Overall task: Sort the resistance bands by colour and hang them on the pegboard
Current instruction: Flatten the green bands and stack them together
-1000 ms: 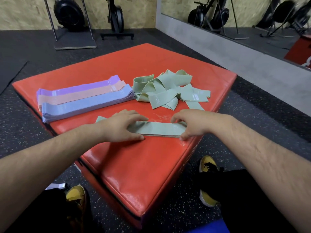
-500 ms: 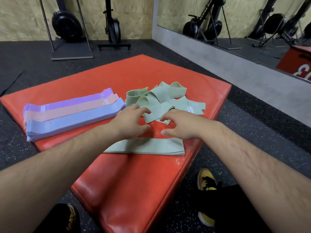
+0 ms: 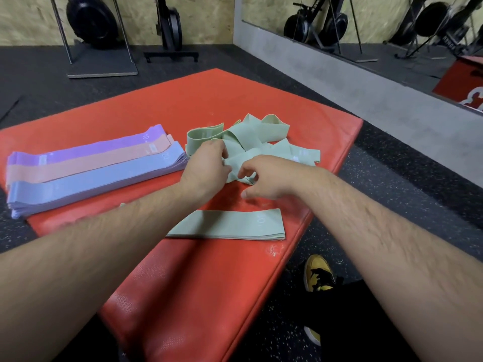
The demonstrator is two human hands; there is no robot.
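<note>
Green elastic, soft and woven-looking, lies in a loose heap [image 3: 261,142] just right of the frame's centre, on the red padded block [image 3: 196,100]. The left hand [image 3: 206,168] has its fingers curled into the heap's near edge, thumb and fingers pinching a fold. The right hand [image 3: 266,178] bends its fingers down onto the same fold, though I can't tell whether they grip or merely touch.

To do this well, I'd say free one loop at a time, lifting rather than tugging, since the loops cross and twist over each other, then lay it flat on the neat green stack [image 3: 235,226] below the hands. At left, the purple stack [image 3: 104,150], peach stack [image 3: 91,167] and blue stack [image 3: 99,185] lie flat, side by side and touching. No pegboard is in sight.
</note>
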